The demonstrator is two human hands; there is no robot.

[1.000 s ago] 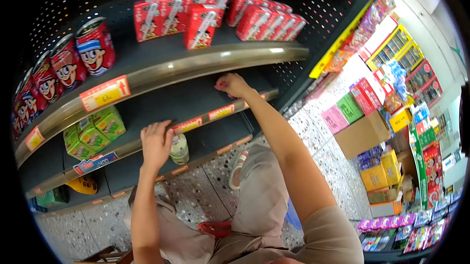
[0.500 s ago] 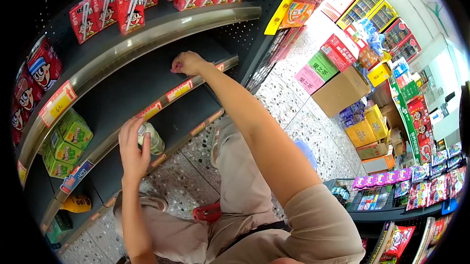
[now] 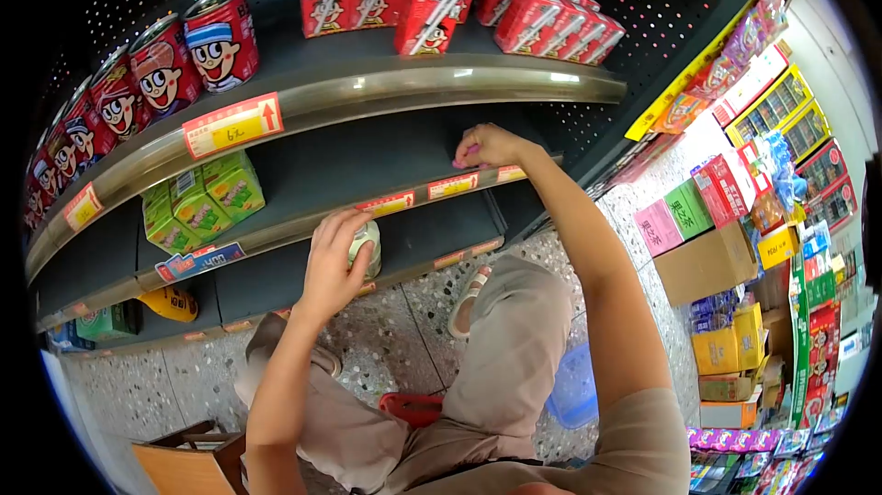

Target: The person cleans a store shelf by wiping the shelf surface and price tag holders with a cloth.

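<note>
Two hands out in front: your right hand [image 3: 489,146] pinches a small, bright-pink item [image 3: 467,163] at the long, dark-grey middle shelf [image 3: 358,160], near its front edge. Your left hand [image 3: 333,265], fingers loosely extended and thumb apart, sits by that edge, just beside a pale, rounded plastic bottle [image 3: 370,247]; whether it touches the bottle, I can't tell.

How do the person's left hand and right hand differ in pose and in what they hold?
The left hand is open, thumb apart; the right hand is curled.
The right hand grips a pink item, too hidden to identify; the left hand shows nothing in its grasp.
The left hand appears by the bottle; the right hand is over the dark shelf.
Both are bare.
</note>
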